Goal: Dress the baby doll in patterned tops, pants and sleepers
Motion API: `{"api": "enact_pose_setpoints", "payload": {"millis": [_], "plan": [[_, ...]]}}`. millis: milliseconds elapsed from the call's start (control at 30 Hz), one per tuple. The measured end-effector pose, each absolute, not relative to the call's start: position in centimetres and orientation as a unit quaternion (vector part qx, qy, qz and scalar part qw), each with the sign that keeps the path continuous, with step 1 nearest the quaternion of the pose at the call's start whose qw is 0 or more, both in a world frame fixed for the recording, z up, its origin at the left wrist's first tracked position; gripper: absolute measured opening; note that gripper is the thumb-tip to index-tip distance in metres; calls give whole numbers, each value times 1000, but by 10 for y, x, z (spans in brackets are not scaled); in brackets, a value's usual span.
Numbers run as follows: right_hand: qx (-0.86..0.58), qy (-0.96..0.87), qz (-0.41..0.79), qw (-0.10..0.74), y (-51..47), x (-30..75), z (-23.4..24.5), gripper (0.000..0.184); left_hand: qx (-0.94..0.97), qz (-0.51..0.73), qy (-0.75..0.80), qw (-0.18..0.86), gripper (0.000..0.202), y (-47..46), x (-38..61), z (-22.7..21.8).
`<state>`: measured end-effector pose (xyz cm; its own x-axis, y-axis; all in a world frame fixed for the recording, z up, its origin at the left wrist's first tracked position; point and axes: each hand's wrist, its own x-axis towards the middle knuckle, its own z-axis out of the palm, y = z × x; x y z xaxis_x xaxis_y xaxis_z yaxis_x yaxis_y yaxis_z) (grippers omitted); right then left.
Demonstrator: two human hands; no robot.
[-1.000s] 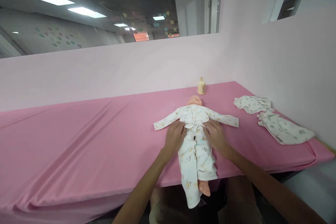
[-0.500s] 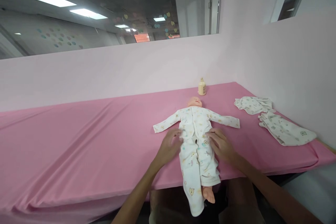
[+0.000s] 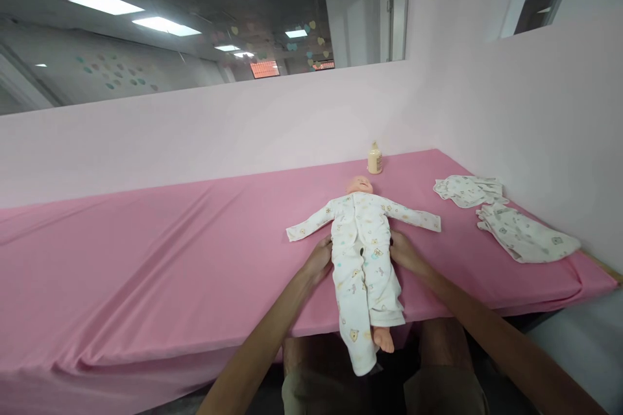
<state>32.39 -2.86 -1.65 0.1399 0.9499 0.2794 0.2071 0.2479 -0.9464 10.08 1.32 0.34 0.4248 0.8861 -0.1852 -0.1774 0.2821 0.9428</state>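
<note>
A baby doll lies face up on the pink-covered table, dressed in a white printed long-sleeved top and matching trousers. Its sleeves spread out to both sides. One bare foot shows below the shorter-looking trouser leg, while the other leg's cloth covers its end; both legs reach past the table edge. My left hand holds the doll's side at the waist, its fingers partly hidden under the body. On the opposite side my right hand grips the waist likewise, fingertips tucked out of sight.
A cream pump bottle stands behind the doll's head near the wall. Two pieces of white printed clothing, one behind the other, lie at the right by the side wall. The pink sheet has folds at left.
Both hands have moved from above the trouser waist down to the doll's sides, fingers now going underneath. The doll's legs appear a little farther up in the view.
</note>
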Motion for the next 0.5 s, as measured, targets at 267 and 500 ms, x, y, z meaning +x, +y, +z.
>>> {"api": "enact_pose_setpoints", "payload": {"millis": [267, 500], "plan": [[-578, -444, 308, 611, -5, 318, -34, 15, 678, 392, 435, 445, 45, 21, 104, -1], [-643, -545, 208, 498, -12, 325, -40, 12, 709, 423, 467, 317, 13, 26, 101, -9]]}}
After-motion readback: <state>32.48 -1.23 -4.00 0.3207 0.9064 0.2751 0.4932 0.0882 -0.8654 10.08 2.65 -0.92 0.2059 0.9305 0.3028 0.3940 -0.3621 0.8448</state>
